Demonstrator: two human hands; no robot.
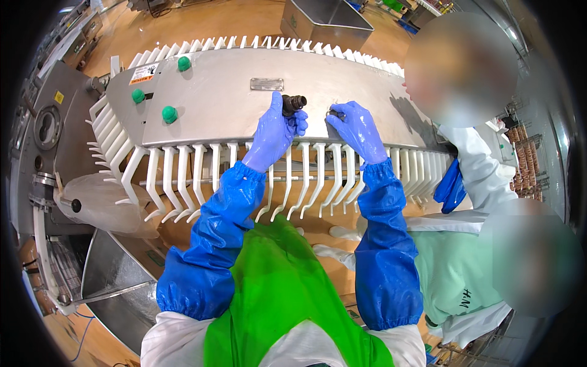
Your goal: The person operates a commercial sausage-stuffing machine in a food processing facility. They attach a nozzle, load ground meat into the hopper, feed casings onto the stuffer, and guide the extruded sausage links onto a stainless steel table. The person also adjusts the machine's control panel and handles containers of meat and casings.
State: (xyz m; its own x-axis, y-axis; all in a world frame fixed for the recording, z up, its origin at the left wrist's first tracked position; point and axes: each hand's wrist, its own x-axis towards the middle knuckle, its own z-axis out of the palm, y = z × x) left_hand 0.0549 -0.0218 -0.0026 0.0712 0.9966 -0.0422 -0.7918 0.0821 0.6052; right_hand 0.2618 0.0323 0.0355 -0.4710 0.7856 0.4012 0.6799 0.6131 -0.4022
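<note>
My left hand (271,133), in a purple-blue glove, is closed around a short black cylindrical fitting (295,105) with a ridged, stepped end that points up and right. My right hand (359,130), gloved alike, pinches a small dark piece (333,113) between thumb and fingertips; its kind is too small to make out. Both hands are over the near half of a flat steel machine top (208,98), with a short gap between the two pieces. Blue sleeve covers reach up both my forearms.
White angled paddles (306,177) ring the machine top. Green knobs (169,114) stand at its left. Two co-workers, one in a pale green apron (452,263), are at the right. Steel bins (327,24) stand beyond the machine and at lower left. A clear plastic bag (101,202) hangs at left.
</note>
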